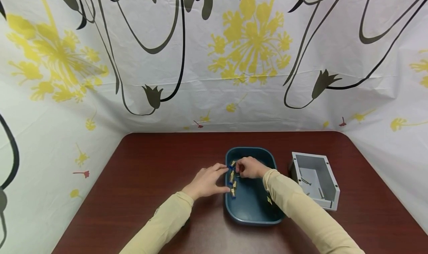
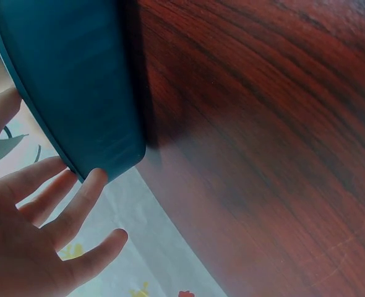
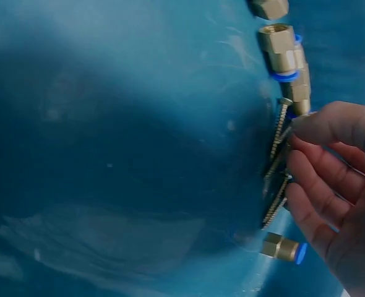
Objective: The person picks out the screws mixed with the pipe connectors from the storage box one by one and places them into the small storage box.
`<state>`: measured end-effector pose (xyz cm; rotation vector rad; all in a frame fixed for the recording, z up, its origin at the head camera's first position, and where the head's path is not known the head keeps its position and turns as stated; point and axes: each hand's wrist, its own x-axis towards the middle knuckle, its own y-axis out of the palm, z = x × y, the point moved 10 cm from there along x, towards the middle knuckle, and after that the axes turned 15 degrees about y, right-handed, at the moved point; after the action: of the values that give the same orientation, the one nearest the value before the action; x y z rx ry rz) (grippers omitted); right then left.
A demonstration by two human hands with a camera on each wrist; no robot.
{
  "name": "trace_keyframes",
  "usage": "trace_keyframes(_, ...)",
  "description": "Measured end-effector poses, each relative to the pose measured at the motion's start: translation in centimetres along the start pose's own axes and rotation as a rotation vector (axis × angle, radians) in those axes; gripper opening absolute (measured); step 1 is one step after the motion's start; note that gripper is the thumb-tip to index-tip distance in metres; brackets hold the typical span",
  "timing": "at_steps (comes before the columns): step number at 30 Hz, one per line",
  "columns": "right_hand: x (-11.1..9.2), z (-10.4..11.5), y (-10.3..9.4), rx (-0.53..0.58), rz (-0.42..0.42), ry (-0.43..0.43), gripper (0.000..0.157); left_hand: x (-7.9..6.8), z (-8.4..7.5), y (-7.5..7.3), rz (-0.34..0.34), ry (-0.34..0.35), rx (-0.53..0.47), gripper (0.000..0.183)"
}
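A dark blue tray (image 1: 250, 205) stands on the table, with several brass pipe fittings (image 3: 278, 49) with blue collars along its left side. My left hand (image 1: 208, 181) spreads its fingers at the tray's left rim; in the left wrist view the fingertips (image 2: 96, 176) touch the rim and outer wall. Inside the tray, my right hand (image 1: 252, 167) reaches to the left edge. Its thumb and fingers pinch at a screw (image 3: 284, 134), partly hidden by the thumb. Several thin screws (image 3: 275, 204) lie against the wall beside that hand, near a single fitting (image 3: 283, 247).
Right of the tray is a grey open box (image 1: 329, 178) with a few screws (image 1: 305, 181) inside. My right forearm crosses the tray's right rim. The brown table (image 1: 160, 161) meets a white patterned cloth (image 1: 200, 79) at the back and sides.
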<state>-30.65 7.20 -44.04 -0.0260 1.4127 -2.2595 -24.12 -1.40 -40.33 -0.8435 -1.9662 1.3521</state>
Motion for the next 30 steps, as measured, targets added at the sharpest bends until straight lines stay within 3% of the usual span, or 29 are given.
trace_keyframes(18,-0.6,0.3,0.9,-0.037,-0.041,-0.041,0.017,0.0,0.1,0.1,-0.01,-0.008,-0.007,0.066)
trace_keyframes(25,-0.5,0.1,1.0,-0.098,-0.042,0.001,0.016,-0.1,0.1,0.1,-0.008,-0.01,-0.009,0.066)
trace_keyframes(30,-0.8,0.6,1.1,-0.152,-0.071,-0.041,0.015,-0.2,0.0,0.0,-0.01,-0.006,-0.006,0.066)
